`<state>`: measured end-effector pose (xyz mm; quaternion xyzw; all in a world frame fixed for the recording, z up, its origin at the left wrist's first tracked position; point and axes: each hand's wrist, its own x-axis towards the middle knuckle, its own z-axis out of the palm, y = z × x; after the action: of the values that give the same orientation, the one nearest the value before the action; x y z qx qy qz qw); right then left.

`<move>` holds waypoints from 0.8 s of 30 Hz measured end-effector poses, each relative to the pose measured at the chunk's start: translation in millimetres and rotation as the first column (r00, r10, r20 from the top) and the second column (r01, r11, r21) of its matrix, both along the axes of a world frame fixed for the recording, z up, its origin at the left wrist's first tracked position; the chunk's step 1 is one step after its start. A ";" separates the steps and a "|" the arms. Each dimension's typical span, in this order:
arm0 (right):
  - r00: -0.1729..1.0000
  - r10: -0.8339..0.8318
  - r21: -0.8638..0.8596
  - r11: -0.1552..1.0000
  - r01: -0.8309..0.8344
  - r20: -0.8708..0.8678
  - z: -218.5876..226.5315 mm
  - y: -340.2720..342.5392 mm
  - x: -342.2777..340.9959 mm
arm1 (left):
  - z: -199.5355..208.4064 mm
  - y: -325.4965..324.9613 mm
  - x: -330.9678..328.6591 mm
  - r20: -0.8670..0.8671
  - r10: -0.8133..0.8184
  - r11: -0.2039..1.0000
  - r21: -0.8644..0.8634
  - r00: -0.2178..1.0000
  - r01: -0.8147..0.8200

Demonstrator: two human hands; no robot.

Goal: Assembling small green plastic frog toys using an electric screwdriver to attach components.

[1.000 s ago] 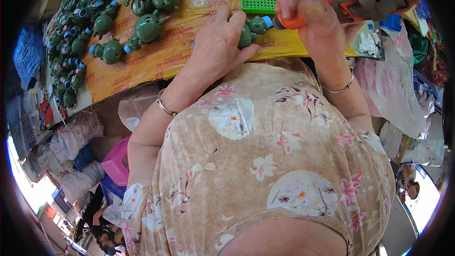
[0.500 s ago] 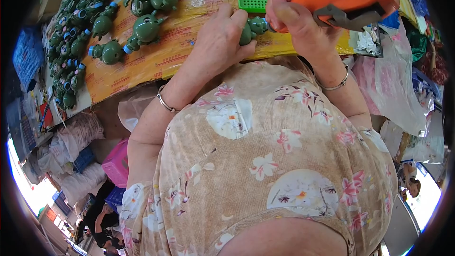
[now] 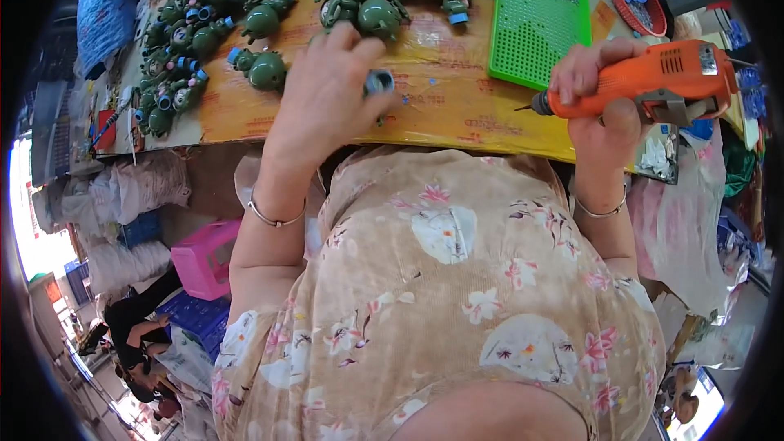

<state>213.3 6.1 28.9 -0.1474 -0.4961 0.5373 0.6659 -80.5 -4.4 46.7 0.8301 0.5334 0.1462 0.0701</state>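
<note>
My left hand is over the middle of the table, blurred, its fingers curled round a green toy figure. Most of that figure is hidden under the palm; its blue ring shows between thumb and fingers. My right hand grips an orange electric drill, whose thin bit points left over the table's near edge, apart from any figure. Just left of my left hand lies another green toy figure with a blue ring. More round green figures lie beyond my fingers.
A heap of green figures covers the table's left side. Tape-covered cardboard lies in front of me. A green perforated tray holds small grey pieces; a red basket stands behind it. A pink stool is at lower left.
The drill's bit has come away from the figure, and my right hand has moved right with the drill. My left hand has moved left, towards the other figures. The view has shifted.
</note>
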 end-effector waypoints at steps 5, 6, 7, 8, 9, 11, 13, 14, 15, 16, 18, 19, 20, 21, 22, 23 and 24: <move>0.997 -0.078 0.009 0.997 0.078 0.027 4.4 -0.3 -8.4 | -33.6 56.6 2.6 -0.154 0.104 0.947 0.318 0.983 -0.051; 0.994 -0.104 0.013 0.995 0.104 0.035 4.0 -1.2 -7.8 | -40.6 64.9 4.8 -0.204 0.130 0.948 0.312 0.970 -0.061; 0.991 -0.124 0.007 0.992 0.124 0.043 4.7 -2.3 -3.8 | -42.5 68.9 11.7 -0.250 0.146 0.951 0.301 0.957 -0.066; 0.984 -0.163 0.041 0.986 0.161 0.067 7.0 -1.8 0.6 | -42.0 68.9 16.3 -0.244 0.124 0.955 0.293 0.962 -0.049; 0.975 -0.203 0.075 0.978 0.196 0.091 8.8 -1.3 5.2 | -38.8 66.7 19.6 -0.249 0.101 0.965 0.259 0.963 -0.034; 0.958 -0.249 0.083 0.967 0.239 0.139 8.9 0.2 18.2 | -37.9 62.7 30.0 -0.248 0.020 0.981 0.193 0.968 0.030; 0.938 -0.295 0.121 0.953 0.276 0.184 9.1 5.2 29.4 | -49.3 51.4 41.0 -0.195 -0.070 0.979 0.174 0.978 0.105; 0.933 -0.305 0.120 0.951 0.287 0.193 6.6 10.2 36.7 | -55.6 47.8 46.0 -0.150 -0.137 0.973 0.165 0.979 0.161; 0.922 -0.334 0.141 0.940 0.311 0.196 2.6 15.6 45.6 | -60.6 46.8 53.7 -0.110 -0.129 0.965 0.214 0.986 0.150; 0.911 -0.362 0.161 0.929 0.335 0.196 -1.2 20.2 52.8 | -55.6 43.8 58.3 -0.105 -0.139 0.964 0.211 0.985 0.159; 0.860 -0.447 0.163 0.894 0.417 0.247 -2.5 23.2 50.1 | -40.7 35.7 65.3 -0.051 -0.171 0.951 0.252 0.984 0.178; 0.860 -0.467 0.108 0.884 0.455 0.204 -0.6 23.6 43.3 | -44.8 33.9 62.7 0.053 -0.211 0.953 0.232 0.976 0.194; 0.858 -0.488 0.053 0.872 0.486 0.162 0.8 25.2 41.4 | -40.7 28.8 62.4 0.057 -0.218 0.952 0.232 0.974 0.199; 0.735 -0.574 0.109 0.809 0.578 0.362 -13.6 33.0 54.6 | -32.3 19.3 61.8 0.177 -0.217 0.976 0.009 0.960 0.219; 0.730 -0.578 0.109 0.805 0.583 0.365 -14.0 31.4 53.1 | -25.3 11.0 60.8 0.288 -0.188 0.943 -0.213 0.939 0.255; 0.771 -0.550 0.071 0.826 0.559 0.322 -13.8 29.5 48.4 | -21.0 7.1 60.3 0.320 -0.214 0.913 -0.271 0.923 0.306; 0.808 -0.521 0.036 0.846 0.533 0.276 -14.3 28.1 46.7 | -23.6 8.7 62.4 0.323 -0.219 0.910 -0.273 0.921 0.312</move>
<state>260.0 34.2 14.6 -0.3666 -0.5116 0.3165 0.7097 -18.2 4.3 23.1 0.8433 0.4151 0.1653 0.2988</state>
